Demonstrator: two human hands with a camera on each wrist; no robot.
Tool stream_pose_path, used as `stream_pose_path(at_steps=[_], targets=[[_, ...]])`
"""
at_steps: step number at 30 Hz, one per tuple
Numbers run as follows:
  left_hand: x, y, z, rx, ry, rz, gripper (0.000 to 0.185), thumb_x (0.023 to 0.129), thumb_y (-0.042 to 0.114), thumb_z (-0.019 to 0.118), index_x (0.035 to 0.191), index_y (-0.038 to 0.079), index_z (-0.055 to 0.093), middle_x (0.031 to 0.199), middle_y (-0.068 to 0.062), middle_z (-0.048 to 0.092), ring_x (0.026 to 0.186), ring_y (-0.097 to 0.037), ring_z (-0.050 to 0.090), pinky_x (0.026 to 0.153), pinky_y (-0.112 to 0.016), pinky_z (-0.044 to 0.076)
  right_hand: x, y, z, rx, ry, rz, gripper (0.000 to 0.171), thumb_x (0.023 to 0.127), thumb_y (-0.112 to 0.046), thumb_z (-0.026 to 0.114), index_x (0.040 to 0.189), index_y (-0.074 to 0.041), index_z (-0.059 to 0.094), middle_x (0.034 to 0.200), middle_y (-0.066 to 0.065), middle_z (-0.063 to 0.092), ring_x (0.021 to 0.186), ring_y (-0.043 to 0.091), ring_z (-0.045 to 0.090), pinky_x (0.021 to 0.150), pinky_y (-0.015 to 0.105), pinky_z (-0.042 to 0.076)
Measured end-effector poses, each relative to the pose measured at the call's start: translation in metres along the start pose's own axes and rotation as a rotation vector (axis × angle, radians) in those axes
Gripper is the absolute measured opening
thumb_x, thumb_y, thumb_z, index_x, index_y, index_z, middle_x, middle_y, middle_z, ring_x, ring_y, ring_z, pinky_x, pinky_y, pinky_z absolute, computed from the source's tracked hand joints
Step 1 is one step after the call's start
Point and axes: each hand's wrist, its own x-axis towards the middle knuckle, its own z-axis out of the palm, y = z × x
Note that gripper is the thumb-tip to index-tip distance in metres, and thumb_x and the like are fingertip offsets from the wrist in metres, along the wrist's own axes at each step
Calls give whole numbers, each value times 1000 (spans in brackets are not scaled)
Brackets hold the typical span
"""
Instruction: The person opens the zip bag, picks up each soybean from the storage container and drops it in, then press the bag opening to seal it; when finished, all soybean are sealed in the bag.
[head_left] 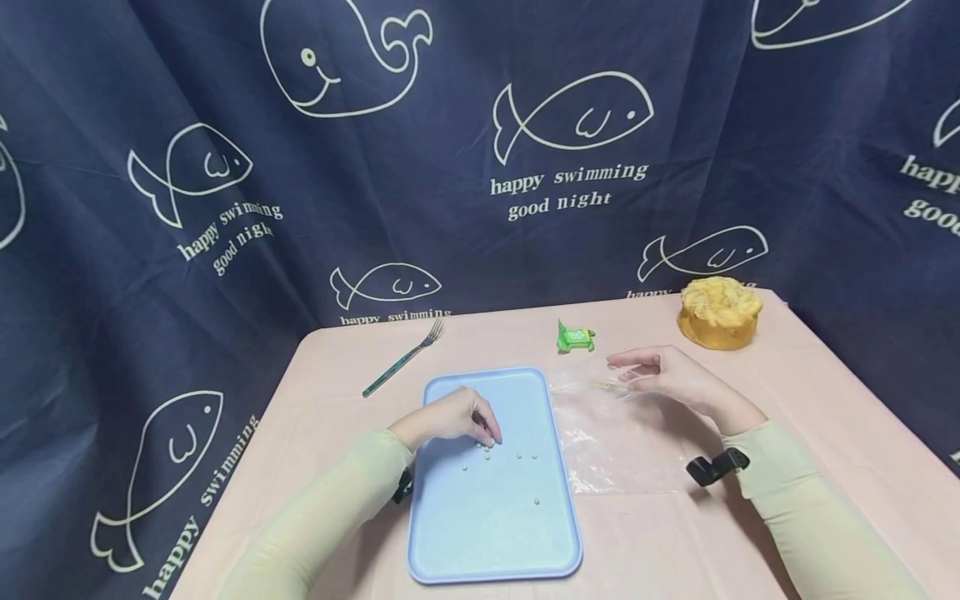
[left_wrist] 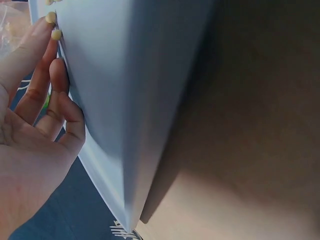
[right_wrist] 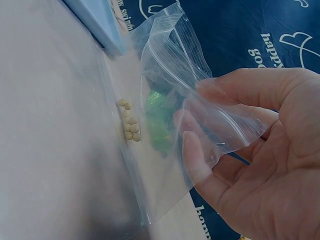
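on the pink table the right hand (head_left: pixel 667 379) pinches a clear bag (head_left: pixel 611 433), mouth away; left hand (head_left: pixel 450 417) grip narrow over beans (head_left: pixel 487 448)

The dark blue curtain (head_left: pixel 465 125) behind the table carries white print beside its fish and whale outlines, reading "happy swimming good night" clearly at the centre, the same words slanted at the left, and only cut-off parts of them elsewhere.

We see a pink bench (head_left: pixel 337 392) at frame centre, carrying a blue tray (head_left: pixel 487 533), a clear plastic bag (head_left: pixel 622 450) right of it, a fork (head_left: pixel 403 358) upper left, a green packet (head_left: pixel 573 337), and a cake (head_left: pixel 718 312) far upper right.
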Motion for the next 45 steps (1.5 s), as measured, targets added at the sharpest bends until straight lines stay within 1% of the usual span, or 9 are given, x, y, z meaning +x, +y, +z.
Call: stream_pose_path(at_steps=[6, 9, 11, 18, 23, 30, 34, 39, 45], targets=[[3, 2, 0, 2, 5, 5, 6, 82, 5, 84, 83, 10, 81, 73, 10, 72, 67, -4, 63, 66, -21, 51, -3, -2, 0, -2, 6, 5, 50, 88, 14, 65, 135, 22, 49, 135, 40, 51, 111, 22, 68, 86, 26, 56], [8, 5, -3, -3, 42, 25, 5, 84, 5, 82, 84, 9, 80, 77, 8, 74, 69, -4, 64, 70, -22, 52, -4, -4, -1, -6, 11, 11, 50, 88, 13, 66, 135, 22, 49, 136, 39, 52, 111, 23, 67, 86, 26, 56], [14, 10, -6, -5, 91, 42, 4, 85, 6, 82, 86, 10, 80, 79, 7, 75, 72, -4, 65, 72, -23, 53, -5, -6, -1, -7, 13, 9, 50, 88, 13, 66, 135, 22, 49, 135, 39, 52, 111, 22, 67, 86, 26, 56], [42, 42, -13, -34, 357, 77, 4, 89, 16, 81, 92, 15, 81, 91, 11, 76, 87, -3, 64, 76, -25, 51, -2, -5, 1, 5, 5, -7, 49, 88, 13, 66, 134, 22, 50, 135, 40, 52, 111, 26, 68, 86, 28, 57], [66, 66, -5, -90, 466, 97, 5, 90, 20, 80, 95, 18, 82, 91, 13, 75, 86, -3, 64, 76, -27, 51, 1, -1, 3, -2, -13, -26, 49, 88, 12, 66, 134, 22, 49, 134, 40, 52, 109, 28, 69, 85, 28, 57], [102, 82, 11, -74, 464, 150, 5, 89, 18, 82, 94, 19, 82, 89, 16, 74, 83, -1, 62, 74, -27, 51, 0, 0, 2, -11, -14, -1, 50, 88, 11, 66, 134, 22, 49, 135, 39, 52, 115, 45, 63, 87, 29, 57], [111, 80, 17, -36, 439, 154, 7, 87, 16, 83, 94, 19, 82, 92, 15, 75, 82, -2, 60, 69, -21, 48, -1, -2, 5, -4, -15, 16, 51, 88, 10, 65, 136, 21, 49, 136, 38, 53, 118, 52, 58, 88, 29, 56], [111, 74, 16, -53, 439, 166, 16, 87, 14, 83, 103, 18, 81, 93, 15, 74, 86, -4, 61, 72, -21, 50, -2, -7, 6, -4, -19, 4, 51, 89, 11, 65, 135, 22, 48, 136, 39, 52, 117, 50, 59, 88, 29, 56], [96, 59, 1, -152, 437, 217, 22, 90, 13, 80, 111, 10, 78, 98, 8, 74, 87, -7, 64, 78, -25, 53, -2, -6, 4, 16, -19, 0, 51, 88, 13, 65, 135, 23, 47, 136, 41, 50, 115, 38, 64, 87, 30, 57]])
